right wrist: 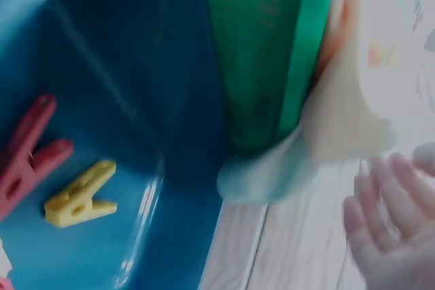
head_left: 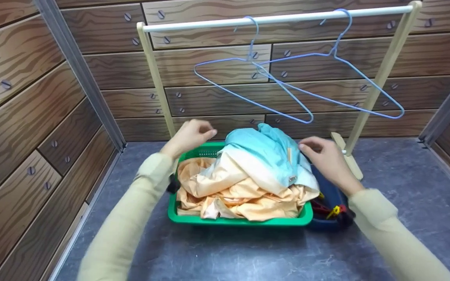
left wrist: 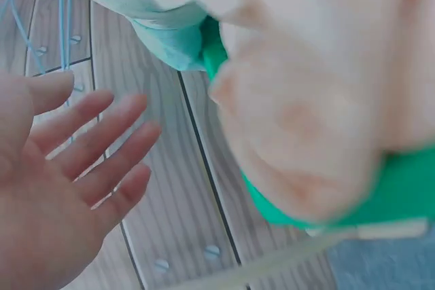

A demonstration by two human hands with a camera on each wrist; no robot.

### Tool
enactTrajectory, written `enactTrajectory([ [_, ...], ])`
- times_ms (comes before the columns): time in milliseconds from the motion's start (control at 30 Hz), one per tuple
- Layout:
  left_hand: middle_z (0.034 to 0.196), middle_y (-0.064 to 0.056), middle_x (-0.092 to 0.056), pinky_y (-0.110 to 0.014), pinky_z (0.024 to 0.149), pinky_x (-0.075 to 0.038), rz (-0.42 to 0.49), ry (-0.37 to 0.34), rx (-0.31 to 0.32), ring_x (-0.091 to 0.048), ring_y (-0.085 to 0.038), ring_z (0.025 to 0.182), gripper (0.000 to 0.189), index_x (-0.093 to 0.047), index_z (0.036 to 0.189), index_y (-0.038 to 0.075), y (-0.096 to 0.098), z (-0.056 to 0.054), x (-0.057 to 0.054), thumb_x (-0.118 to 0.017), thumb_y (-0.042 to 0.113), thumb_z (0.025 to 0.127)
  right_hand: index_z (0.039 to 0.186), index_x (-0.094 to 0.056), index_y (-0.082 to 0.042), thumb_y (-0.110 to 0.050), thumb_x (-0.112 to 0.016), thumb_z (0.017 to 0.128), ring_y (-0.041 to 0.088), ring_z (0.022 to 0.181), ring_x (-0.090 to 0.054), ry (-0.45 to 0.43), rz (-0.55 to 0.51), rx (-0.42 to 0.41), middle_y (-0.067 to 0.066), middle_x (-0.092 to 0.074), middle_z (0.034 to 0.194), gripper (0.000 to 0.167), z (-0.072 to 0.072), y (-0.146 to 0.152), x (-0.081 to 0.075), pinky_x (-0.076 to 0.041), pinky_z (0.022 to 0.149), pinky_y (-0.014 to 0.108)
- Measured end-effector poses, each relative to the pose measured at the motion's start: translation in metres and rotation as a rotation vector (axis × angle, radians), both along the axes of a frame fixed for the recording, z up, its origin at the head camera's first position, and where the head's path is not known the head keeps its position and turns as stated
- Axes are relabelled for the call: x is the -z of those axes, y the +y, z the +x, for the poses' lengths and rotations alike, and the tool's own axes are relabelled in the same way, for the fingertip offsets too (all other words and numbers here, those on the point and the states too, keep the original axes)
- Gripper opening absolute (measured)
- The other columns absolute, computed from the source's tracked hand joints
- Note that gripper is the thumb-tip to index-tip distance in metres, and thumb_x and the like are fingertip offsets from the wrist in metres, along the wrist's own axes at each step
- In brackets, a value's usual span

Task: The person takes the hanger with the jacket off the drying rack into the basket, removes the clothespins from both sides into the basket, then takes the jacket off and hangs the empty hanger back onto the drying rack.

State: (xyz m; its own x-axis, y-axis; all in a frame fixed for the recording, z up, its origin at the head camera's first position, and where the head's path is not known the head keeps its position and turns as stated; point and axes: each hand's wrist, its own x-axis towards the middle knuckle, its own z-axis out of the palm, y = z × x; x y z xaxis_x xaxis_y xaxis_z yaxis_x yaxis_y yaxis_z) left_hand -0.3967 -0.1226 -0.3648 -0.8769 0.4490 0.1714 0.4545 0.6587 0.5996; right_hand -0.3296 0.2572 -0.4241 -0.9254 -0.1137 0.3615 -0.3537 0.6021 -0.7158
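Note:
A heap of clothes point(head_left: 244, 164), turquoise on top fading through white to peach, fills a green basket point(head_left: 244, 221). My left hand point(head_left: 191, 134) hovers above the basket's back left corner and holds nothing. In the left wrist view its fingers point(left wrist: 112, 144) are spread and loosely bent, apart from the peach cloth point(left wrist: 299, 120). On the other side, my right hand point(head_left: 326, 160) is beside the heap's turquoise edge. The right wrist view shows that hand point(right wrist: 394, 222) with relaxed fingers and nothing in it, close to the pale cloth point(right wrist: 346, 120); whether they touch cannot be told.
Two blue wire hangers point(head_left: 256, 62) hang from the white bar point(head_left: 287, 17) of a wooden rack behind the basket. At the basket's right, a dark blue bin point(head_left: 326, 224) holds clothespins, among them a red clothespin point(right wrist: 27, 157) and a yellow clothespin point(right wrist: 78, 195). Wood-patterned walls enclose the grey floor.

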Motion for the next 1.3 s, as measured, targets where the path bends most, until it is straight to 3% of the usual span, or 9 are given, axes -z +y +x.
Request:
enactTrajectory([
  [133,0.094,-0.001,-0.07,-0.035,0.078,-0.05,-0.013,0.022,0.009,-0.062,-0.017,0.086,0.021,-0.072,0.101,0.011,0.033,-0.016,0.002,-0.064,0.031,0.097,0.133,-0.06,-0.011,-0.041,-0.057,0.099,0.03,0.112,-0.057,-0.133,0.05,-0.002,0.012,-0.061,0.127,0.045,-0.02,0.008,0.012,-0.047,0.089,0.049],
  [300,0.115,-0.008,-0.066,-0.036,0.088,-0.048,-0.172,-0.003,0.073,-0.06,-0.022,0.104,0.034,-0.067,0.118,0.008,0.065,-0.027,0.012,-0.07,0.031,0.092,0.146,-0.047,-0.013,-0.047,-0.062,0.095,0.036,0.126,-0.048,-0.296,0.058,-0.11,0.016,-0.048,0.144,0.064,-0.035,0.013,0.026,-0.042,0.098,0.053],
  [567,0.128,-0.01,-0.061,-0.038,0.094,-0.045,-0.381,-0.021,0.03,-0.056,-0.023,0.112,0.045,-0.061,0.131,0.009,0.072,-0.036,0.022,-0.074,0.019,0.089,0.144,-0.049,-0.007,-0.045,-0.07,0.09,0.039,0.124,-0.049,-0.366,0.081,-0.055,0.023,-0.049,0.14,0.069,-0.039,0.006,0.022,-0.044,0.095,0.055],
  [733,0.133,-0.01,-0.06,-0.034,0.091,-0.045,-0.404,-0.011,0.015,-0.057,-0.022,0.114,0.044,-0.06,0.135,0.009,0.076,-0.038,0.031,-0.065,0.003,0.092,0.139,-0.052,0.001,-0.037,-0.069,0.093,0.022,0.072,-0.06,-0.349,0.167,0.0,0.021,-0.058,0.129,0.062,-0.039,-0.003,0.017,-0.05,0.07,0.041],
  [800,0.122,-0.01,-0.065,-0.031,0.082,-0.043,-0.411,0.018,0.007,-0.058,-0.019,0.1,0.031,-0.069,0.119,0.008,0.077,-0.039,0.035,-0.061,-0.004,0.091,0.136,-0.055,0.002,-0.032,-0.069,0.093,0.017,0.058,-0.054,-0.334,0.192,0.02,0.021,-0.062,0.124,0.056,-0.038,-0.007,0.016,-0.047,0.063,0.038],
  [967,0.082,-0.009,-0.06,-0.033,0.066,-0.035,-0.423,0.102,-0.021,-0.042,-0.019,0.071,0.025,-0.053,0.071,0.008,0.082,-0.041,0.044,-0.057,-0.01,0.088,0.113,-0.069,0.003,-0.024,-0.067,0.094,0.015,0.056,-0.054,-0.25,0.268,0.099,0.017,-0.069,0.091,0.033,-0.036,-0.017,0.012,-0.044,0.059,0.034],
  [1033,0.08,-0.008,-0.06,-0.033,0.065,-0.037,-0.427,0.117,-0.034,-0.044,-0.019,0.069,0.027,-0.052,0.069,0.01,0.083,-0.042,0.046,-0.057,-0.009,0.087,0.089,-0.07,0.001,-0.022,-0.065,0.096,0.014,0.052,-0.045,-0.201,0.29,0.118,0.009,-0.059,0.068,0.024,-0.036,-0.02,0.013,-0.038,0.055,0.032],
  [1133,0.08,-0.009,-0.063,-0.034,0.064,-0.039,-0.418,0.141,-0.045,-0.048,-0.019,0.069,0.024,-0.055,0.07,0.01,0.083,-0.044,0.048,-0.059,-0.008,0.086,0.07,-0.063,-0.002,-0.015,-0.063,0.096,0.018,0.052,-0.04,-0.096,0.295,0.141,0.002,-0.046,0.058,0.029,-0.038,-0.022,0.013,-0.035,0.054,0.035],
  [1300,0.07,-0.006,-0.055,-0.034,0.061,-0.036,-0.36,0.172,-0.029,-0.044,-0.019,0.064,0.025,-0.051,0.067,0.01,0.078,-0.047,0.049,-0.058,-0.008,0.083,0.087,-0.073,0.003,-0.011,-0.061,0.097,0.027,0.065,-0.061,-0.021,0.262,0.146,0.015,-0.067,0.078,0.02,-0.041,-0.019,0.016,-0.048,0.06,0.042],
])
